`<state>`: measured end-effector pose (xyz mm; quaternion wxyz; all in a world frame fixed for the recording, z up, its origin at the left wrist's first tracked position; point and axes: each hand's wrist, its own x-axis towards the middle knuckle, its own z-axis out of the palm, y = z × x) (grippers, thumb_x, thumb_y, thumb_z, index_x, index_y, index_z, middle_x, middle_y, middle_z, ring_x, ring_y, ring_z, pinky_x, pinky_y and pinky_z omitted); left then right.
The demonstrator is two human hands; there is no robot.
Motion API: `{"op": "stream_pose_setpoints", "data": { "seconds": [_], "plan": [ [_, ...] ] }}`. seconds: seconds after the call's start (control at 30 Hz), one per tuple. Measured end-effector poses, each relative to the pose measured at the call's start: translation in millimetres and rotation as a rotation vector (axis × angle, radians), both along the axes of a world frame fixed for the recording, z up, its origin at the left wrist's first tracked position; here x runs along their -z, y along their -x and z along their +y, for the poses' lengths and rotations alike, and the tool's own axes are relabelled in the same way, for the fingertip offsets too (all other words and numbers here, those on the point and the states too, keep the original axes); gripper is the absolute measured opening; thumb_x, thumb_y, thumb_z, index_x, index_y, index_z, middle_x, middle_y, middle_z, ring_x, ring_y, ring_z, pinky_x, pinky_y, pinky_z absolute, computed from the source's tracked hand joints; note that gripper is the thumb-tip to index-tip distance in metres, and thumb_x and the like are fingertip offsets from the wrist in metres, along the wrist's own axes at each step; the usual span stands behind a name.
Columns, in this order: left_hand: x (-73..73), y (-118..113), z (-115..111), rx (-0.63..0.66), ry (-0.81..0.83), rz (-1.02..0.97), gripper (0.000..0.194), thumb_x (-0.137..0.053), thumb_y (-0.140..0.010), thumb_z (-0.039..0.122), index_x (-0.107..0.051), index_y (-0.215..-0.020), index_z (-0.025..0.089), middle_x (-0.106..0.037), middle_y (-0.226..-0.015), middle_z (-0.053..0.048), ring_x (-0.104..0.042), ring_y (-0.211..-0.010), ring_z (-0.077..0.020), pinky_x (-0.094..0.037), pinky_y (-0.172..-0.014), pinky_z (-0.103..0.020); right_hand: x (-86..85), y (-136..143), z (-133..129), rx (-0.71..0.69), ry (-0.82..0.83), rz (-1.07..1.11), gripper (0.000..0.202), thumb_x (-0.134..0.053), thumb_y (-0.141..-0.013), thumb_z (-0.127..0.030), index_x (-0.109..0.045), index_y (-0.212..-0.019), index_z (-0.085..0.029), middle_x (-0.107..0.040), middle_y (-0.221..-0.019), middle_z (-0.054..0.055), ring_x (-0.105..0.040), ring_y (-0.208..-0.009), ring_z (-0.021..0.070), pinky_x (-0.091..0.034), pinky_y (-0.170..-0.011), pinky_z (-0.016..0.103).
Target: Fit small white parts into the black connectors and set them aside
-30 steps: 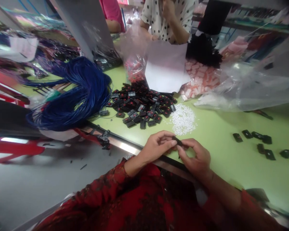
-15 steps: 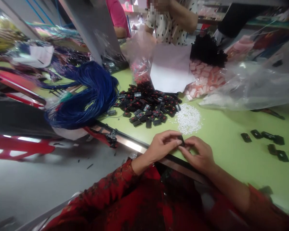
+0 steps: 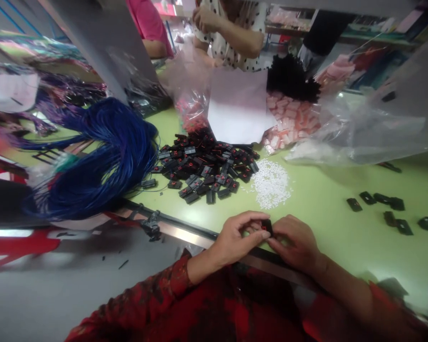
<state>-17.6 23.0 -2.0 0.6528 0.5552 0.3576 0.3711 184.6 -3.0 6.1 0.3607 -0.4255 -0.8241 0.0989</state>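
Note:
My left hand (image 3: 240, 237) pinches a small black connector housing (image 3: 267, 227) with a red-orange mark, between thumb and fingertips, close to the table's front edge. My right hand (image 3: 296, 242) is closed at the right end of the same housing, thumb and forefinger against it. Whether a smaller part is also between the right fingertips is hidden. Just beyond my hands lies a spread of tiny white plastic pieces (image 3: 271, 183). To its left is a heap of black connector housings (image 3: 209, 166), many with red-orange marks.
A bundle of blue wires (image 3: 110, 156) lies at left. Several black housings (image 3: 388, 199) are scattered at right. Behind stand a white sheet (image 3: 238, 107), pale pink housings (image 3: 288, 118), a black pile (image 3: 292, 78) and a clear plastic bag (image 3: 356, 137). A person (image 3: 231, 35) is across the table.
The view has shifted, so the table's things appear further left and lower. The housing in my hands has turned, and its red-orange mark now shows.

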Motion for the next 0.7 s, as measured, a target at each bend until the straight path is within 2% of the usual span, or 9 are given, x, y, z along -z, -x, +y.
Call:
{"op": "stream_pose_setpoints", "data": {
  "seconds": [0.2, 0.33, 0.43, 0.5, 0.6, 0.7],
  "plan": [
    [-3.7, 2.7, 0.2, -0.005, -0.016, 0.015, 0.037, -0.076, -0.087, 0.035, -0.073, -0.117, 0.014, -0.07, -0.091, -0.006, -0.063, -0.082, -0.0145, -0.05, -0.076, -0.025, 7.6, 5.7, 0.3, 0.001, 0.042, 0.048, 0.017, -0.064, -0.096, -0.028, -0.056, -0.081, -0.024, -0.06, -0.062, -0.004, -0.053, -0.054, 0.0129, -0.041, -0.058, 0.029],
    [-2.4, 1.2, -2.1, -0.016, 0.03, 0.014, 0.038, -0.071, -0.091, 0.036, -0.069, -0.122, 0.013, -0.067, -0.083, -0.003, -0.061, -0.073, -0.012, -0.048, -0.07, -0.023, 4.7, 5.9, -0.2, -0.037, 0.202, 0.097, 0.008, -0.064, -0.096, -0.026, -0.06, -0.09, -0.024, -0.062, -0.069, -0.003, -0.056, -0.06, 0.0136, -0.046, -0.061, 0.029],
    [-0.5, -0.5, -2.0, -0.049, 0.077, -0.033, 0.039, -0.071, -0.092, 0.036, -0.067, -0.123, 0.013, -0.066, -0.077, -0.001, -0.062, -0.07, -0.0114, -0.048, -0.068, -0.023, -1.0, -2.5, 1.9, -0.058, 0.304, 0.139, 0.004, -0.061, -0.098, -0.023, -0.064, -0.097, -0.023, -0.068, -0.082, 0.001, -0.063, -0.072, 0.0156, -0.051, -0.067, 0.03],
    [0.1, -0.9, -0.1, -0.064, 0.115, -0.086, 0.04, -0.074, -0.09, 0.036, -0.067, -0.122, 0.013, -0.067, -0.076, -0.001, -0.066, -0.072, -0.0123, -0.05, -0.07, -0.023, -3.1, -13.4, 4.8, 0.083, 0.317, 0.187, 0.005, -0.061, -0.097, -0.023, -0.066, -0.097, -0.023, -0.07, -0.086, 0.003, -0.065, -0.076, 0.0163, -0.053, -0.069, 0.03],
    [-1.0, -0.9, 4.3, -0.061, 0.201, -0.155, 0.041, -0.078, -0.087, 0.035, -0.067, -0.12, 0.013, -0.069, -0.077, -0.001, -0.069, -0.074, -0.013, -0.053, -0.07, -0.023, -3.7, -33.3, 10.4, 0.378, 0.366, 0.181, 0.006, -0.066, -0.092, -0.027, -0.068, -0.091, -0.022, -0.069, -0.08, 0.002, -0.062, -0.067, 0.0163, -0.052, -0.064, 0.031],
    [-4.2, -3.0, 7.8, -0.052, 0.303, -0.231, 0.042, -0.083, -0.082, 0.034, -0.068, -0.116, 0.013, -0.07, -0.08, -0.001, -0.071, -0.072, -0.0133, -0.056, -0.07, -0.025, -5.3, -46.1, 17.9, 0.468, 0.461, 0.081, 0.013, -0.067, -0.089, -0.035, -0.069, -0.087, -0.022, -0.069, -0.077, 0.003, -0.06, -0.064, 0.0171, -0.05, -0.063, 0.032]
  ]
}}
